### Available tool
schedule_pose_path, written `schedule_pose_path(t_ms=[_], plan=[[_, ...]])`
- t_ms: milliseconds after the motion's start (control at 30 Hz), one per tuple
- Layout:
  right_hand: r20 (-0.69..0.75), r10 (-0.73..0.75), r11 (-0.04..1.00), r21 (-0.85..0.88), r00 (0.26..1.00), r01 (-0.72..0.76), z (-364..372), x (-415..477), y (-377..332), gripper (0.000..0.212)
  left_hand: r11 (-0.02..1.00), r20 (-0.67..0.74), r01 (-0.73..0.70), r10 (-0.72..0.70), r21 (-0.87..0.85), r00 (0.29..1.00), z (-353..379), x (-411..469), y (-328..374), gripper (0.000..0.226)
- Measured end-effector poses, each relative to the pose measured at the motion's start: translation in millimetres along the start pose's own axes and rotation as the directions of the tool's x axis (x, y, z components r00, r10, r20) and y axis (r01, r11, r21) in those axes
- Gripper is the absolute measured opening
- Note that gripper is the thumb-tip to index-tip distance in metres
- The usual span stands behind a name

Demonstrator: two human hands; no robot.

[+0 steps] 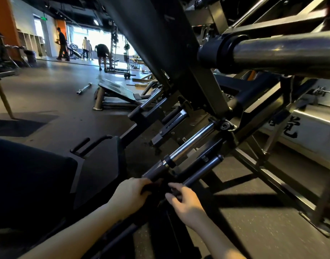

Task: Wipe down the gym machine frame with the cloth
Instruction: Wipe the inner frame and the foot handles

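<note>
The black gym machine frame rises diagonally from lower centre to upper right, with a chrome guide rod running down to a dark sleeve. At the foot of that rod, a dark cloth is bunched between my hands. My left hand grips the cloth against the lower end of the rod. My right hand pinches the cloth's other side beside a black handle bar. Most of the cloth is hidden in shadow.
A big chrome weight sleeve juts in at upper right. The machine's black padded seat lies at left. A bench and a loose bar sit on the floor beyond. Several people stand far back.
</note>
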State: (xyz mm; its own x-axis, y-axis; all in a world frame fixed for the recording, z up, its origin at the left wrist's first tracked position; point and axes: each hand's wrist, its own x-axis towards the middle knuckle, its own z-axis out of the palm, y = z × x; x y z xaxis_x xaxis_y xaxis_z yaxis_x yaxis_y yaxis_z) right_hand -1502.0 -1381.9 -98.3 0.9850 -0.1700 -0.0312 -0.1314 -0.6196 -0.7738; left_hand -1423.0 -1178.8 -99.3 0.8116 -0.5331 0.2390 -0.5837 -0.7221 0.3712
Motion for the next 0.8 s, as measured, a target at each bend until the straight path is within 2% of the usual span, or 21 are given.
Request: schedule_pose_path(t_ms=[67,167,200,300,333,400,467,567,700,800], plan=[[0.043,0.087,0.937,0.334,0.995,-0.097,0.2,0.2,-22.0,0.049,0.972,-0.027,-0.040,0.034,-0.232,0.999,-19.3,1.6,10.1,0.023],[0.096,0.191,0.804,0.556,0.977,-0.212,-11.2,4.0,-45.0,0.054,0.852,-0.047,-0.082,0.068,-0.517,0.997,-51.7,11.4,29.5,0.018],[0.128,0.180,0.737,0.639,0.975,-0.220,-16.6,4.3,-50.2,0.056,0.813,-0.055,-0.099,0.082,-0.573,0.995,-62.2,14.6,36.9,0.017],[0.223,0.001,0.429,0.881,0.975,-0.202,-35.7,3.2,-66.0,0.058,0.758,-0.090,-0.182,0.162,-0.626,0.983,-89.5,30.2,52.6,0.018],[0.238,-0.034,0.362,0.908,0.971,-0.210,-43.4,1.4,-74.5,0.057,0.754,-0.096,-0.206,0.188,-0.624,0.977,-98.7,36.2,56.1,0.022],[0.234,-0.058,0.303,0.930,0.971,-0.206,-60.0,-1.4,-92.6,0.058,0.759,-0.125,-0.261,0.233,-0.597,0.964,-116.6,50.0,58.6,0.027],[0.215,-0.082,0.287,0.940,0.973,-0.184,-75.9,-1.9,-109.6,0.058,0.792,-0.149,-0.310,0.273,-0.526,0.950,-135.9,63.9,58.5,0.026],[0.137,-0.083,0.383,0.919,0.987,-0.096,-95.7,-1.7,-135.1,0.050,0.854,-0.155,-0.343,0.306,-0.391,0.939,-167.1,77.6,59.6,0.027],[0.031,-0.103,0.447,0.894,0.994,0.019,-115.7,4.5,-169.3,0.039,0.893,-0.230,-0.361,0.305,-0.267,0.924,-203.7,84.5,70.0,0.027],[-0.231,-0.093,0.462,0.851,0.969,0.247,-120.2,1.6,-193.6,0.023,0.893,-0.361,-0.356,0.246,-0.277,0.899,-227.2,85.1,82.2,0.018]])
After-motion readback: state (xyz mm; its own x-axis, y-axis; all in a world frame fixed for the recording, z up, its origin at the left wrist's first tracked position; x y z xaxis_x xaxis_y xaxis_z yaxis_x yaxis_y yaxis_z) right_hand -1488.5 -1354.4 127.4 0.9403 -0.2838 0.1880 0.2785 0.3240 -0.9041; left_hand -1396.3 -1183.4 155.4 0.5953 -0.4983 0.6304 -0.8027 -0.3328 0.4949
